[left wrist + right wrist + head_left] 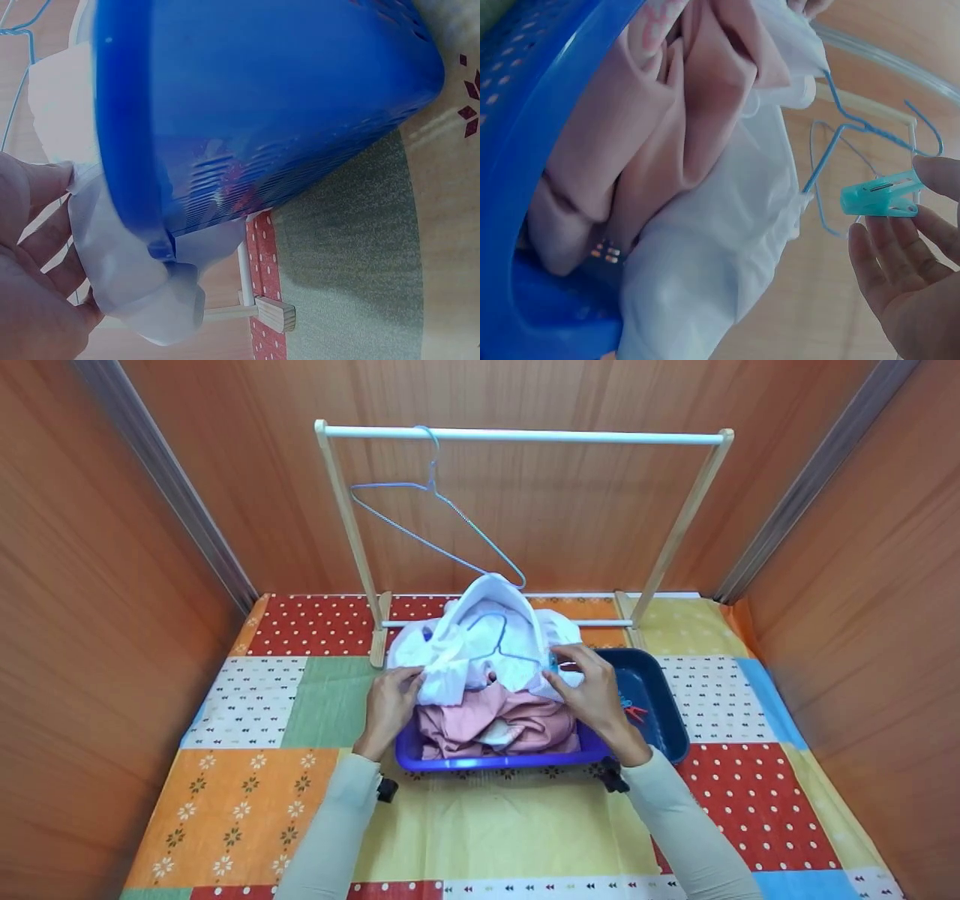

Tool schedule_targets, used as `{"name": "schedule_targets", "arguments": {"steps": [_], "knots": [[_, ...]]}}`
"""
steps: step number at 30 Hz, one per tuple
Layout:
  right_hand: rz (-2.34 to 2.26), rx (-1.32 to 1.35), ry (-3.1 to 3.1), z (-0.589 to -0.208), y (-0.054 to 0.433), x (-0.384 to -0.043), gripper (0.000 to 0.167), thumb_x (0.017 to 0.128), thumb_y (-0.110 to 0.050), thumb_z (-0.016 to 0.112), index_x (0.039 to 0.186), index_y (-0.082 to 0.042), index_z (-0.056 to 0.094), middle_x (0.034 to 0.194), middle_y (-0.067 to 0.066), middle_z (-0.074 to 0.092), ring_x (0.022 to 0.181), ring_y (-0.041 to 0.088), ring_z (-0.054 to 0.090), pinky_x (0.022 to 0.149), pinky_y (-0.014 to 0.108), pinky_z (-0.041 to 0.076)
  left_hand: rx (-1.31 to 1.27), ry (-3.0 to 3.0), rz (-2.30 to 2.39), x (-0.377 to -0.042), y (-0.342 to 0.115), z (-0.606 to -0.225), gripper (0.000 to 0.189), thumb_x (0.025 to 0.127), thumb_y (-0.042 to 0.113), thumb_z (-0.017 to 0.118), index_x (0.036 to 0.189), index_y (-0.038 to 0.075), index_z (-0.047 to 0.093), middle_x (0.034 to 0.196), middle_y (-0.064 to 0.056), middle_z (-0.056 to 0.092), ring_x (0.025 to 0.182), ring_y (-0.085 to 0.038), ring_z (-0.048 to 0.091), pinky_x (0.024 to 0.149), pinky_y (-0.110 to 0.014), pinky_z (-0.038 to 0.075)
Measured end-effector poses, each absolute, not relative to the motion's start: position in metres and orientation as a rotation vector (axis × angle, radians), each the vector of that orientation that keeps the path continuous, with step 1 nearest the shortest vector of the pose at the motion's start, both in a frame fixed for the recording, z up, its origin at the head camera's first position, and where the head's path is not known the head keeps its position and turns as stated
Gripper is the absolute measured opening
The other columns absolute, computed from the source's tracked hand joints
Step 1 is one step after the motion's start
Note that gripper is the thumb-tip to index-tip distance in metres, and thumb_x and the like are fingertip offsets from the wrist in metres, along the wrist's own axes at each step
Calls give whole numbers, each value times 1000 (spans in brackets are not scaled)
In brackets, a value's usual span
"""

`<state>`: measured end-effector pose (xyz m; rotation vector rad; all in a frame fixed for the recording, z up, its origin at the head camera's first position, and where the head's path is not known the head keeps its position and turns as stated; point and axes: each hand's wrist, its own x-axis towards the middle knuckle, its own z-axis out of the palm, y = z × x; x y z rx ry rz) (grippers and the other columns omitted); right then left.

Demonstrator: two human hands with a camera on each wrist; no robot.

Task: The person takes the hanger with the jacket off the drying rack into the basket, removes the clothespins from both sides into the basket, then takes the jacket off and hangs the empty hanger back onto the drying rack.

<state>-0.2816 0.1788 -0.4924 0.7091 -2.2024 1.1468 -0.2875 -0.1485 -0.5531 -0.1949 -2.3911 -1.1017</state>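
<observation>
A white garment (pixel 446 664) lies bunched over the back of a blue-purple basket (pixel 495 765). My left hand (pixel 391 701) pinches its left edge between thumb and fingers. A blue wire hanger (pixel 840 142) sits at the garment, its hook free and its arms partly covered by cloth. On the other side my right hand (pixel 592 690) pinches a teal clothespin (pixel 874 193) near the hanger's right end; in the right wrist view the clothespin is apart from the cloth. Pink clothing (pixel 510 720) fills the front of the basket.
Behind the basket stands a drying rack (pixel 525 436) with an empty blue hanger (pixel 465 515) on its bar. At the right, a dark tray (pixel 664 720) holds a red clothespin (pixel 634 711) and other small pieces. Wooden panels enclose the patchwork cloth (pixel 247 810) on three sides.
</observation>
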Motion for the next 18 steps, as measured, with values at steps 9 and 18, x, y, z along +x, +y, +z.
{"name": "schedule_targets", "arguments": {"steps": [9, 18], "knots": [[1222, 614, -2171, -498, 214, -288, 31, 82, -9, 78, 112, -4, 71, 105, 14, 70, 90, 27, 70, 77, 31, 59, -208, -2371, -1101, -288, -148, -554, 17, 91, 14, 70, 104, 6, 77, 100, -12, 76, 94, -31, 71, 85, -45, 55], [1140, 405, -2280, -503, 253, -297, 32, 84, -11, 77, 114, -3, 69, 106, 12, 68, 91, 24, 70, 79, 14, 54, -218, -2369, -1098, -288, -148, -554, 17, 91, 15, 70, 104, 6, 77, 100, -12, 76, 95, -31, 71, 86, -45, 55]]}}
